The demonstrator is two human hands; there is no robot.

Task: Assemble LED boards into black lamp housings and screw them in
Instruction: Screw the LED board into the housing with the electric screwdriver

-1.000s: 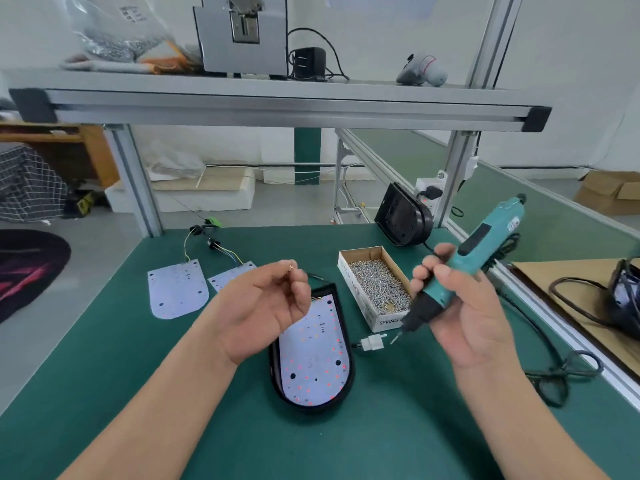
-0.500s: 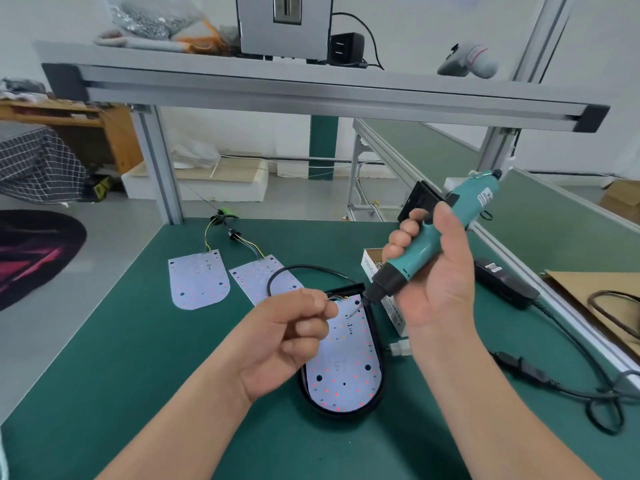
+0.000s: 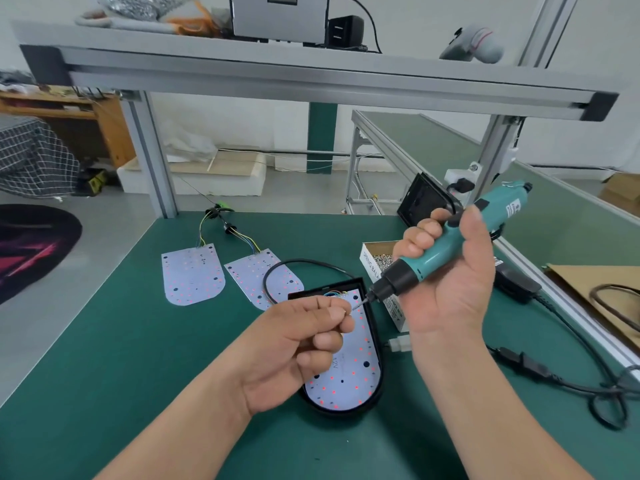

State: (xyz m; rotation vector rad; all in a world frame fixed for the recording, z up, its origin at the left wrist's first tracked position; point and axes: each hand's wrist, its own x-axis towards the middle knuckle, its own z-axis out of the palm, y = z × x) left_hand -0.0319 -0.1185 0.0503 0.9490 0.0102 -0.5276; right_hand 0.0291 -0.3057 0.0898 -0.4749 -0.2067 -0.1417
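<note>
Now right hand (image 3: 450, 292) grips screwdriver (image 3: 434, 258); left hand (image 3: 298, 348) curled.

Green bench (image 3: 121, 341), housing (image 3: 346, 410), loose boards (image 3: 192, 277), screw box (image 3: 369, 268)

Left hand (image 3: 294, 348) covers the 9 o'clock side of the LED board (image 3: 349, 375) seated in the black lamp housing (image 3: 378, 358). Whether its thumb and forefinger pinch anything at the bit tip is too small to tell. Right hand (image 3: 453, 296) and screwdriver (image 3: 446, 251) hide much of the screw box (image 3: 372, 261), break its side lettering, and mask one corner of a black object (image 3: 420, 199) at 1 o'clock. Both forearms run off the 6 o'clock edge. Grey unit (image 3: 280, 15) and bag (image 3: 138, 3) are cropped at 12 o'clock, and a cable loop (image 3: 616, 299) is cropped at 3 o'clock
</note>
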